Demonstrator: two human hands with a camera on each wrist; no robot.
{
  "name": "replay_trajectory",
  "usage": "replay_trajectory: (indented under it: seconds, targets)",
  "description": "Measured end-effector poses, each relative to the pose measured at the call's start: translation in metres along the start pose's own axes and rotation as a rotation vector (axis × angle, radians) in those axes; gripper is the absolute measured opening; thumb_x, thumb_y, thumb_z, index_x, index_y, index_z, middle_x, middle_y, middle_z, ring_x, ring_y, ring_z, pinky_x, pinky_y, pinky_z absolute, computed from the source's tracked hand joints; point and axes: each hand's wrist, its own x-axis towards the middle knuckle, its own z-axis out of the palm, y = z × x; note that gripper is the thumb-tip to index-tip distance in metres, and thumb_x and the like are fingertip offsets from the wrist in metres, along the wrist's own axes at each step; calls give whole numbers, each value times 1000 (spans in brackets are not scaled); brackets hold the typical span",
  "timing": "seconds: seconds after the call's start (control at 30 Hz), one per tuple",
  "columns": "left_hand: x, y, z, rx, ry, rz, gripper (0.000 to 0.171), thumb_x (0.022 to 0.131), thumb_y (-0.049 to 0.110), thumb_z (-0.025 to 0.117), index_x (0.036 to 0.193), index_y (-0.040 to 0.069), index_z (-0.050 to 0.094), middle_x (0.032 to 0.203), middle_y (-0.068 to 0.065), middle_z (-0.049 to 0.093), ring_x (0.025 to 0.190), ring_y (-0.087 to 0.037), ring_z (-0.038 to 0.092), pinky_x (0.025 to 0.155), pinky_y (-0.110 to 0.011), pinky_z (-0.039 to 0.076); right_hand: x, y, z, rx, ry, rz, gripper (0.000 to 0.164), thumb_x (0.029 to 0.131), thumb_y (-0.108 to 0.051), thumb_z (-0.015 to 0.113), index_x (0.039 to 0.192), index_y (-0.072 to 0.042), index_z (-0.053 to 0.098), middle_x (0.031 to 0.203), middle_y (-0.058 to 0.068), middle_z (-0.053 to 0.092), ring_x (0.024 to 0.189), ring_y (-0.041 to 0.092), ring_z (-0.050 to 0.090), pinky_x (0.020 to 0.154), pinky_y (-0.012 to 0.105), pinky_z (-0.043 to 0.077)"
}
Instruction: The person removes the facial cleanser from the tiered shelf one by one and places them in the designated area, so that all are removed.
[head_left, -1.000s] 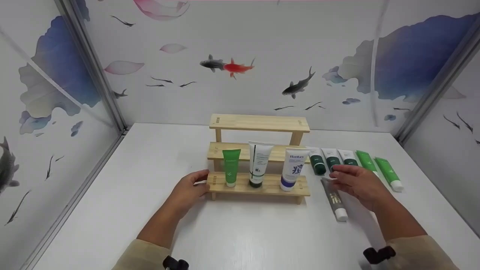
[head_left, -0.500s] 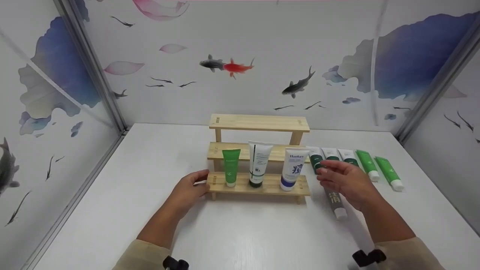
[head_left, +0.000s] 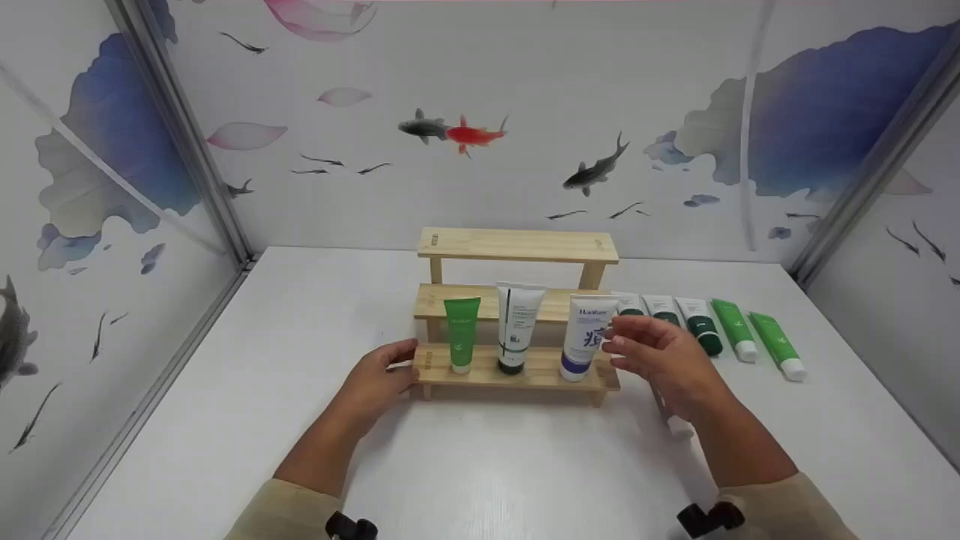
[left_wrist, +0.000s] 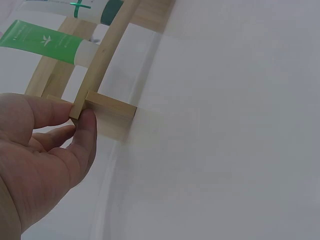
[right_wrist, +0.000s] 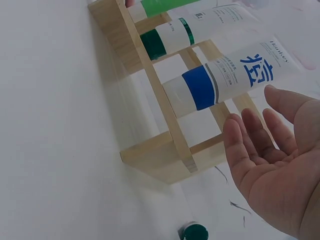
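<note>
A three-tier wooden rack [head_left: 517, 246] stands on the white table. On its lowest shelf a green tube [head_left: 462, 334], a white tube with a dark green cap [head_left: 520, 326] and a white-and-blue tube [head_left: 582, 345] stand upright on their caps. My left hand [head_left: 381, 379] pinches the left end of that shelf between thumb and fingers, plain in the left wrist view. Beside the white-and-blue tube is my right hand [head_left: 664, 364], fingers loosely bent and holding nothing; in the right wrist view its thumb tip [right_wrist: 272, 92] is close to the tube, contact unclear.
Right of the rack lie several white-and-dark-green tubes [head_left: 697, 319] and two green tubes [head_left: 776, 345]. A grey tube with a white cap [head_left: 679, 427] lies partly hidden under my right forearm. A printed wall [head_left: 337, 210] closes the back.
My right hand has moved left, from over the lying tubes to the white-and-blue tube on the rack. It now covers most of the grey tube. The left hand keeps its place.
</note>
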Motion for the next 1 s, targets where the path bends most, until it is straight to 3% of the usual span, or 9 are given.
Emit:
replay_trajectory:
  seconds: [0.3, 0.6, 1.0]
  targets:
    - [3, -1, 1, -3, 2, -5, 56, 105, 7, 59, 160, 8, 48, 161, -13, 52, 145, -30, 58, 117, -43, 54, 3, -2, 14, -11, -33, 29, 55, 96, -25, 82, 146, -14, 62, 149, 9, 60, 135, 24, 61, 106, 25, 59]
    - [3, -1, 0, -6, -3, -4, 56, 106, 7, 59, 160, 9, 49, 161, -12, 52, 144, -30, 58, 116, -44, 55, 5, -1, 24, -56, -54, 30, 56, 96, -20, 82, 148, -18, 61, 151, 9, 61, 139, 29, 60, 120, 41, 52]
    - [2, -1, 0, -7, -4, 3, 55, 105, 7, 58, 159, 8, 49, 161, -13, 52, 144, -30, 59, 117, -43, 55, 3, -1, 28, -76, -25, 1, 56, 98, -20, 80, 150, -17, 59, 152, 8, 62, 139, 27, 60, 118, 38, 53]
